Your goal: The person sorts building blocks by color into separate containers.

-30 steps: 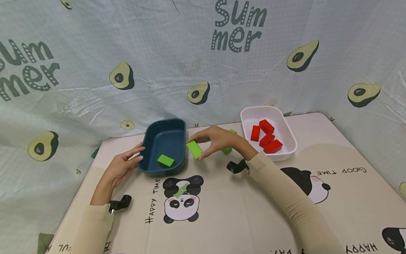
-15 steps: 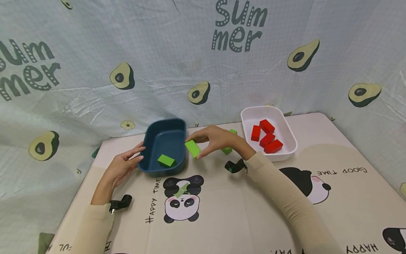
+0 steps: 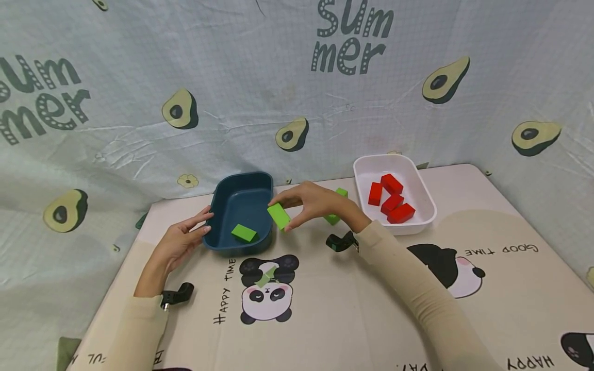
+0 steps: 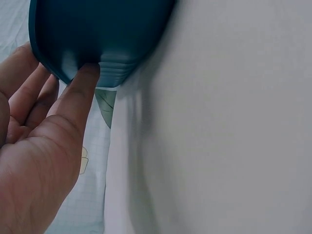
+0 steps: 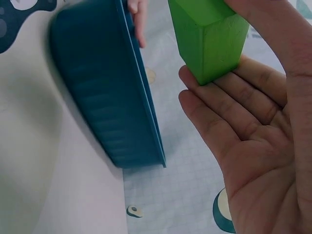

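My right hand (image 3: 317, 200) pinches a bright green rectangular block (image 3: 279, 216) between thumb and fingertips, just right of the dark blue bin (image 3: 243, 202). In the right wrist view, the held block (image 5: 212, 46) hangs beside the bin's ribbed wall (image 5: 105, 92). Another green block (image 3: 244, 233) lies in the bin, toward its near end. On the bin's left side my left hand (image 3: 178, 245) rests with extended fingers at the rim. The left wrist view has its thumb (image 4: 80, 95) against the outer wall, while some fingertips are hidden behind the bin.
Partly behind the right wrist, more green (image 3: 341, 192) shows on the table (image 3: 334, 304). A white bin (image 3: 429, 216) with several red blocks (image 3: 401, 213) stands at the back right. A patterned cloth (image 3: 241, 103) hangs behind the table.
The right hand has drifted slightly left with its green block, closer to the blue bin. The left hand stays at the rim.
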A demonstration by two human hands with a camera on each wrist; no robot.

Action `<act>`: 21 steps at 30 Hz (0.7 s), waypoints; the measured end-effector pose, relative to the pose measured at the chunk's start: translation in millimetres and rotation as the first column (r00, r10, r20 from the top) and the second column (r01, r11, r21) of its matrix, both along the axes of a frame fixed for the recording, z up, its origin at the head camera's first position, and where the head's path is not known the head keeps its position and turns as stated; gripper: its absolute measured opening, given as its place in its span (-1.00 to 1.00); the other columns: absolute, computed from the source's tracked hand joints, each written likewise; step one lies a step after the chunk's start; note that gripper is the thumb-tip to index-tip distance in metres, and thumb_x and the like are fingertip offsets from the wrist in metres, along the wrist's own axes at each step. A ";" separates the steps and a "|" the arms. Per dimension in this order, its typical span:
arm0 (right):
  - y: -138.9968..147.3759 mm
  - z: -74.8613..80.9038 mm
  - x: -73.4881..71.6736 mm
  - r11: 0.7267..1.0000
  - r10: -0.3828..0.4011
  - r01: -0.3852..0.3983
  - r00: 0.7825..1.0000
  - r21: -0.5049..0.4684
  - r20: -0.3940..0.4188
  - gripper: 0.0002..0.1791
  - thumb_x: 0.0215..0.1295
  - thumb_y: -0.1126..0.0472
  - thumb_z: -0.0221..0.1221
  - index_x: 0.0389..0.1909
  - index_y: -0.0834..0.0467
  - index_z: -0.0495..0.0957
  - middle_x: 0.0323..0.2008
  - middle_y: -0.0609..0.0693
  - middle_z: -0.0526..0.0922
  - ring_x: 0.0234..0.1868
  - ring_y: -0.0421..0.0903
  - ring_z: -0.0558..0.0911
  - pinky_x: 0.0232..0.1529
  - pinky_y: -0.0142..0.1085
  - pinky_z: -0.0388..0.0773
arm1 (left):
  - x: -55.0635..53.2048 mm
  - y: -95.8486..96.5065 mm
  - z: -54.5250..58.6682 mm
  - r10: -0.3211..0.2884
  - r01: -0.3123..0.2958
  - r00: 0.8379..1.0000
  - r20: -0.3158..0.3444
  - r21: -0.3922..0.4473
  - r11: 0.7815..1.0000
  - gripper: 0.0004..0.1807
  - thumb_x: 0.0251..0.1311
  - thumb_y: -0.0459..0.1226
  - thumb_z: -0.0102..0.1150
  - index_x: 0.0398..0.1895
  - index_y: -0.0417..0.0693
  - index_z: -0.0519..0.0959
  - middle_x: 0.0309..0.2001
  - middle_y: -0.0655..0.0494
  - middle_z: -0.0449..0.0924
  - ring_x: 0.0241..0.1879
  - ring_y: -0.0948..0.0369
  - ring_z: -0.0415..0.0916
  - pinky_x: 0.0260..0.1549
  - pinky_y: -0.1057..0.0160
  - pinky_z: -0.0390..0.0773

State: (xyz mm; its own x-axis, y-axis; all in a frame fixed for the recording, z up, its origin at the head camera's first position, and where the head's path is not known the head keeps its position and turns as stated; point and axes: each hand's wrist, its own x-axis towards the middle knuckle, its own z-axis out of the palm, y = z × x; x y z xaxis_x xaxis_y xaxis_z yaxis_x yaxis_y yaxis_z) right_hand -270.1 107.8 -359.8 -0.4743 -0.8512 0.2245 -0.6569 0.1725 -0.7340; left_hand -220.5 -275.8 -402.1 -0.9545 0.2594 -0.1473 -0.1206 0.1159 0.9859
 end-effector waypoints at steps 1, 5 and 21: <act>-0.6 0.1 -0.1 1.000 0.000 0.000 1.000 0.000 0.001 -0.27 0.07 0.14 0.55 0.28 0.24 0.54 0.23 0.06 0.63 0.21 -0.15 0.64 0.25 -0.37 0.52 | 0.0 -0.1 -0.1 0.001 -0.001 1.000 -0.001 -0.002 1.000 -0.29 0.41 -0.31 0.22 0.54 -0.31 0.18 0.64 0.13 -0.12 0.57 0.04 -0.04 0.12 0.48 0.51; -3.1 1.0 0.2 1.000 -0.016 0.016 1.000 0.017 -0.026 -0.27 0.07 0.11 0.55 0.27 0.21 0.55 0.18 0.03 0.66 0.14 -0.16 0.68 0.21 -0.35 0.56 | 0.0 -0.1 -0.2 0.004 -0.004 1.000 -0.001 0.006 1.000 -0.29 0.41 -0.31 0.21 0.53 -0.31 0.19 0.64 0.13 -0.12 0.58 0.03 -0.05 0.13 0.48 0.51; -6.5 -1.6 1.9 0.995 -0.057 0.065 0.993 0.071 -0.107 -0.29 0.10 0.01 0.53 0.28 0.13 0.57 0.20 -0.04 0.66 0.13 -0.18 0.68 0.23 -0.27 0.56 | 1.0 -1.0 0.5 -0.005 0.005 1.000 -0.017 0.016 1.000 -0.31 0.41 -0.34 0.20 0.52 -0.35 0.19 0.64 0.12 -0.11 0.59 0.05 -0.08 0.14 0.50 0.50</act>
State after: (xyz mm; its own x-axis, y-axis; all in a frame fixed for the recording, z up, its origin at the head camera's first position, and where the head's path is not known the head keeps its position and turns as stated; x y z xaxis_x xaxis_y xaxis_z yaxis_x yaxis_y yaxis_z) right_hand -268.2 101.3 -361.4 -0.5031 -0.8376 0.2127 -0.7159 0.2660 -0.6455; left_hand -219.5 -276.7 -401.7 -0.9554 0.2665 -0.1271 -0.1035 0.1009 0.9895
